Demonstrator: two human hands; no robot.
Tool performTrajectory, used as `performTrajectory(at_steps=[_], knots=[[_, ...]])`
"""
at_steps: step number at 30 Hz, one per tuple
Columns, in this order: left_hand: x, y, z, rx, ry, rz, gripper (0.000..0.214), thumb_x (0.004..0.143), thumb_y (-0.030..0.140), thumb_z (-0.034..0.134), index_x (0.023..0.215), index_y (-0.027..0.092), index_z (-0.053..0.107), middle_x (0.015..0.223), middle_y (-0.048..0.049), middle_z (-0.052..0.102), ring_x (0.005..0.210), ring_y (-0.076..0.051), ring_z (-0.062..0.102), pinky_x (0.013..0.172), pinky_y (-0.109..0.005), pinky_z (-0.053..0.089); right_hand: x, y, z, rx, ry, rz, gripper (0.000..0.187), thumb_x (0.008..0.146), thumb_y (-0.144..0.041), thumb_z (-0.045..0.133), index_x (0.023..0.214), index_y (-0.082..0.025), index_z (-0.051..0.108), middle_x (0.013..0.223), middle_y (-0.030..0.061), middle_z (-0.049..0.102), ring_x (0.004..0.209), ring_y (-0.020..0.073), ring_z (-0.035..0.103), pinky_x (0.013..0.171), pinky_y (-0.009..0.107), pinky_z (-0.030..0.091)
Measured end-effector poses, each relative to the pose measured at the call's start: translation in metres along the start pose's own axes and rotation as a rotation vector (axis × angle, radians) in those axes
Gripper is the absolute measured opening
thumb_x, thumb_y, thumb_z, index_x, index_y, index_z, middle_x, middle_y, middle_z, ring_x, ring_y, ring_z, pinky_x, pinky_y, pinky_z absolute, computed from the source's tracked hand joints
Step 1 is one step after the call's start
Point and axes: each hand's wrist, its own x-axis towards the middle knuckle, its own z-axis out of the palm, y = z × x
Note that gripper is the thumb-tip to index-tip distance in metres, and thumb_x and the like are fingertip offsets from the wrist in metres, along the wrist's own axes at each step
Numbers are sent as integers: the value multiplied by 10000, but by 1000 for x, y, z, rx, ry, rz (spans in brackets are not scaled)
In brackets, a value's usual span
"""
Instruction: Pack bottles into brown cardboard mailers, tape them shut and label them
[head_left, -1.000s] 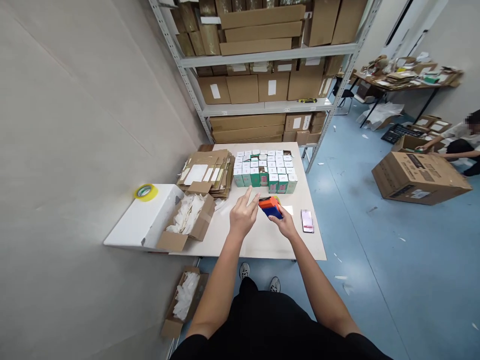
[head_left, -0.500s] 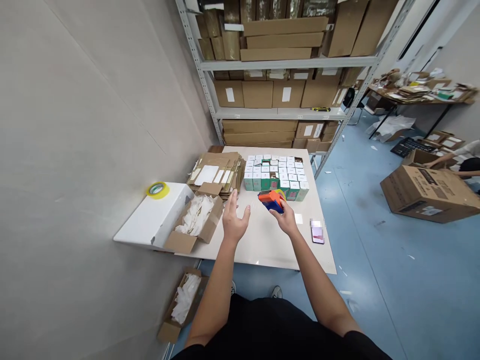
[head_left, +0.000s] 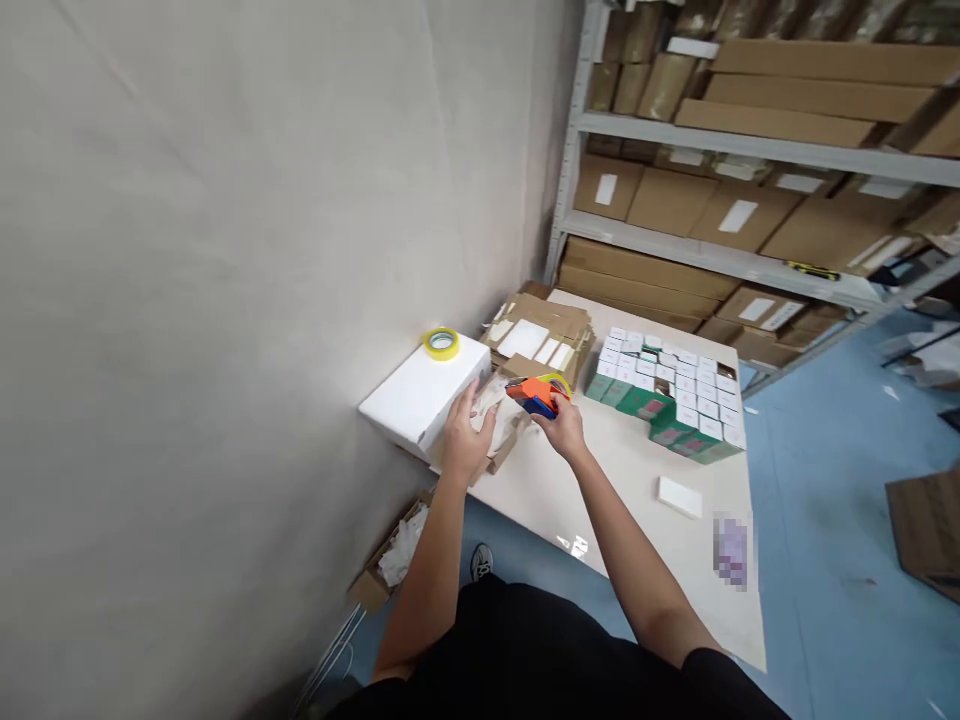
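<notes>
An orange and blue tape dispenser (head_left: 534, 394) with a yellow roll is gripped in my right hand (head_left: 564, 428). My left hand (head_left: 465, 440) has its fingers apart and holds nothing; it is beside the open cardboard box (head_left: 512, 447) of crumpled white paper (head_left: 491, 400), and I cannot tell whether it touches it. Both hands partly cover that box. Left of it is a white box (head_left: 427, 392) with a yellow tape roll (head_left: 441, 344) lying on top.
Flattened cardboard (head_left: 551, 325) is stacked at the table's back left. Rows of green-and-white small boxes (head_left: 675, 390) stand to the right. A white block (head_left: 680, 497) and a blurred-out phone (head_left: 730, 550) lie nearer. Shelving (head_left: 720, 255) rises behind; another paper-filled box (head_left: 371, 588) is below.
My view has swung left, towards the wall. My hands, with the tape dispenser still in the right one, have shifted left from the table's middle to over the paper-filled box.
</notes>
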Motion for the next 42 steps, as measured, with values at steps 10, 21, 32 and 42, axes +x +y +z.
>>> performTrajectory(at_steps=[10, 21, 32, 42], knots=[[9, -115, -123, 71, 112, -210, 548, 989, 279, 571, 1533, 274, 508, 1419, -118, 642, 1153, -231, 674, 861, -361, 621, 71, -92, 213, -277, -289, -215, 508, 881, -254, 673, 1359, -108, 578, 1341, 234, 660, 1265, 388, 582, 1103, 537, 390], [11, -155, -158, 57, 175, -286, 512, 987, 284, 588, 1497, 258, 552, 1415, -124, 647, 1155, -233, 682, 881, -364, 624, 82, -120, 277, -465, -407, -262, 518, 848, -235, 746, 1341, -130, 627, 1320, 208, 676, 1259, 364, 565, 1134, 514, 364], [71, -113, -49, -138, -76, -80, 555, 994, 347, 603, 1526, 219, 510, 1339, -148, 688, 1152, -239, 694, 857, -344, 624, 51, -83, 118, -89, 7, -238, 481, 951, -306, 618, 1425, -224, 612, 1346, 131, 658, 1282, 297, 581, 1133, 468, 464], [59, -1, 125, -390, -597, 25, 535, 972, 321, 633, 1499, 280, 550, 1350, -117, 677, 1145, -235, 678, 892, -375, 599, -39, 26, -60, -10, 489, 203, 452, 920, -362, 633, 1359, -255, 645, 1337, 113, 680, 1164, 275, 656, 938, 453, 587]])
